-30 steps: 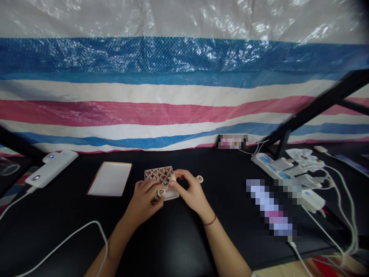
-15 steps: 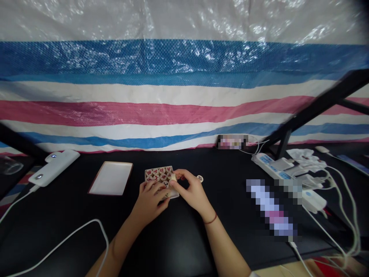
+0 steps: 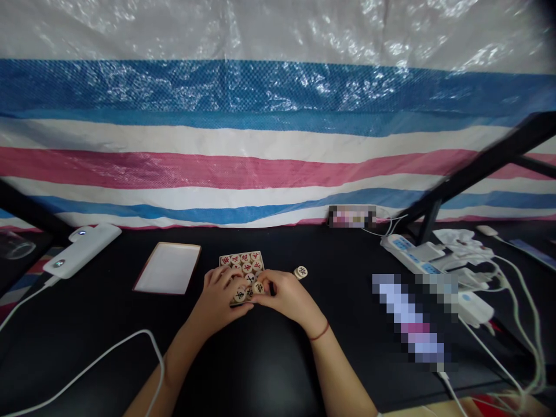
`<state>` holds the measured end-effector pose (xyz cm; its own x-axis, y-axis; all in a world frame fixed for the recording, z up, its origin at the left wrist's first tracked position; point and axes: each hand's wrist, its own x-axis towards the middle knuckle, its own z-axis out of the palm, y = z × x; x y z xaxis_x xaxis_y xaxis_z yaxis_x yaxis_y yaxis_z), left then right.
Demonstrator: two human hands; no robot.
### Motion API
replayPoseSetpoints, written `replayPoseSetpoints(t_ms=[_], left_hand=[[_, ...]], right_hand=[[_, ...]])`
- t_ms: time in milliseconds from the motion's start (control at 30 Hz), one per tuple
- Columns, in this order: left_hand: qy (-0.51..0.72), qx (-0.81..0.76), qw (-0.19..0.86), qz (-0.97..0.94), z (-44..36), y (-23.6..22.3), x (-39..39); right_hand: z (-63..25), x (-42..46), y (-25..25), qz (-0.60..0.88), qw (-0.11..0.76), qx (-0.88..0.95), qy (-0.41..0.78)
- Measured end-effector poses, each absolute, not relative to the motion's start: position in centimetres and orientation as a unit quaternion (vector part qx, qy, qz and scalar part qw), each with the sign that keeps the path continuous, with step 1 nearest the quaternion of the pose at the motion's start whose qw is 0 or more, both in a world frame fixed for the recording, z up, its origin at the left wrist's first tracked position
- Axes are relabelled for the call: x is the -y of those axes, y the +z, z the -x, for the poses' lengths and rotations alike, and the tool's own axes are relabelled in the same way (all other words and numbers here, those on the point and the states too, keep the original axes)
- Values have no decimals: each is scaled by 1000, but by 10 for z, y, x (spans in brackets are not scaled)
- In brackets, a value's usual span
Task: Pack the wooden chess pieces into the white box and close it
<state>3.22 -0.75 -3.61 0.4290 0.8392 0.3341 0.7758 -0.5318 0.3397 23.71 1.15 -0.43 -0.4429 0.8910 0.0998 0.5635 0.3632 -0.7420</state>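
Observation:
A small open box holds rows of round Chinese chess pieces, red characters at the back and black ones nearer me. My right hand is at the box's right front corner, thumb and fingertips closed on a black-marked chess piece that sits over the corner. Over the left side of the box lies my left hand. Its bent fingers rest apart on the pieces, hiding several, and its thumb reaches along the front edge. Another black-marked piece lies on the table to the right of the box.
On the black table, a shallow white-lined lid lies left of the box. A white charging device stands far left, its cable looping forward. At right are a blurred phone, a power strip and tangled cables. Striped sheeting hangs behind.
My right hand has moved slightly toward me, bringing its piece from the box's right side to the front right corner. The piece now shows its black-marked face. My left fingers have shifted a little left.

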Motion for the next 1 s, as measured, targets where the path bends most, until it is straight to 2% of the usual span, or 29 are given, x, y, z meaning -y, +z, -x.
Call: replayPoseSetpoints(t_ms=[567, 1000], left_hand=[[226, -477, 71, -846, -31, -39, 7], [217, -478, 67, -849, -31, -40, 7]], right_hand=[[-236, -11, -8, 445, 222, 819, 288], [-232, -9, -5, 449, 242, 805, 303]])
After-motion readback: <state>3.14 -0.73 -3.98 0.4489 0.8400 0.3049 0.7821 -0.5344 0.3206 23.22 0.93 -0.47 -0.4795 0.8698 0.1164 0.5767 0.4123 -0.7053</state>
